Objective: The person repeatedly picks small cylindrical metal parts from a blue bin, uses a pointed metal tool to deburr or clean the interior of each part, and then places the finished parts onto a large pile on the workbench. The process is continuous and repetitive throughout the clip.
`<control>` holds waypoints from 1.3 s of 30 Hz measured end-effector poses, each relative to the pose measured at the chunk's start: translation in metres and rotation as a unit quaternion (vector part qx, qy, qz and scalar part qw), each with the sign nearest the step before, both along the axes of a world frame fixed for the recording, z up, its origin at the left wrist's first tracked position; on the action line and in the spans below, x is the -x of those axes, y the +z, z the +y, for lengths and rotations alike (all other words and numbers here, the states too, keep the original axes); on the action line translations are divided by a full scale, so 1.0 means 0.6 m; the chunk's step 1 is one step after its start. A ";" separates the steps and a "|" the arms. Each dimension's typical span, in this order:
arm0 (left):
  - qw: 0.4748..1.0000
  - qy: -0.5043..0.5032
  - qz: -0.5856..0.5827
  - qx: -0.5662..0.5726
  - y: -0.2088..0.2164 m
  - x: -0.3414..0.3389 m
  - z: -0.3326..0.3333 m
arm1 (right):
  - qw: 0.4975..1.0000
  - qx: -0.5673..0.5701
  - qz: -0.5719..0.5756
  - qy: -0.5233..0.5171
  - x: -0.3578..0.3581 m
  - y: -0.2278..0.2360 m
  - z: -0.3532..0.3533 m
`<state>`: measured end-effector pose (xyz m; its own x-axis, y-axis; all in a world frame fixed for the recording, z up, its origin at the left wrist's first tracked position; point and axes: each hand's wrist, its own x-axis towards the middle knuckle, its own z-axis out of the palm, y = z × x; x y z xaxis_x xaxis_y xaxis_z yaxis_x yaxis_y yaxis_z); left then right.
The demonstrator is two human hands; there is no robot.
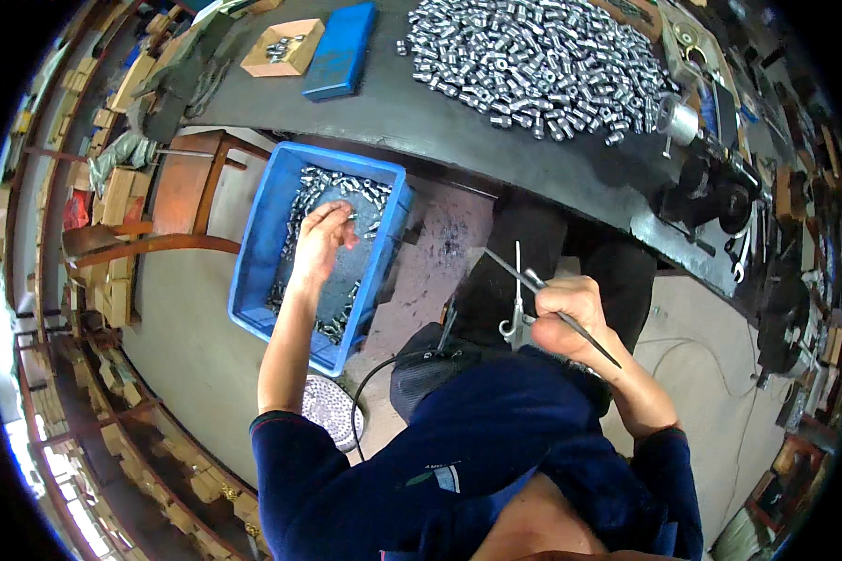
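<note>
My left hand (326,241) is over a blue plastic bin (398,201), fingers bent and thumb apart from them. Small shiny metal fittings (332,178) lie along the bin's sides, and one glints close to my fingertips; I see none clearly gripped. In front of my lap, my right hand (571,313) is closed round a slim dark file (507,266), which slants from upper left to lower right. A small bright metal piece is by the file's shaft, just above my fingers. Beside that hand, a thin silver tool with a hooked end (518,280) stands out against my dark trousers.
A large heap of metal fittings (533,65) covers part of the dark workbench (365,117). A small wooden box (281,51) and a blue case (340,51) sit to its left, a vise (711,192) to its right. A wooden chair (182,192) stands left of the bin.
</note>
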<state>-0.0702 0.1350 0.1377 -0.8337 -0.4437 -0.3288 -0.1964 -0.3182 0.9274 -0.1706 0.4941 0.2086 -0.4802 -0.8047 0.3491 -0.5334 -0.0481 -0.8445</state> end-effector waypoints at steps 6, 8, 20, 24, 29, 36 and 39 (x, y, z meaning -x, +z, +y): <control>0.963 -0.181 0.045 -0.192 0.076 0.030 0.170 | 0.997 -0.008 -0.013 0.079 -0.001 -0.004 -0.031; 0.943 -0.216 0.043 -0.251 0.070 0.031 0.201 | 0.996 -0.014 -0.031 0.079 -0.003 0.001 -0.038; 0.976 -0.200 -0.024 -0.084 0.088 0.033 0.245 | 0.993 -0.010 -0.085 0.076 0.002 -0.011 -0.049; 0.973 -0.228 0.015 -0.001 0.092 0.033 0.252 | 0.991 -0.044 -0.103 0.077 -0.003 -0.015 -0.045; 0.968 -0.241 0.068 -0.002 0.098 0.032 0.259 | 0.993 -0.037 -0.100 0.055 -0.008 -0.016 -0.043; 0.964 -0.258 0.057 -0.022 0.114 0.045 0.248 | 0.994 -0.070 0.088 0.001 -0.013 -0.017 -0.043; 0.958 -0.274 0.038 0.070 0.099 0.042 0.243 | 0.988 -0.084 0.131 -0.021 -0.014 -0.011 -0.040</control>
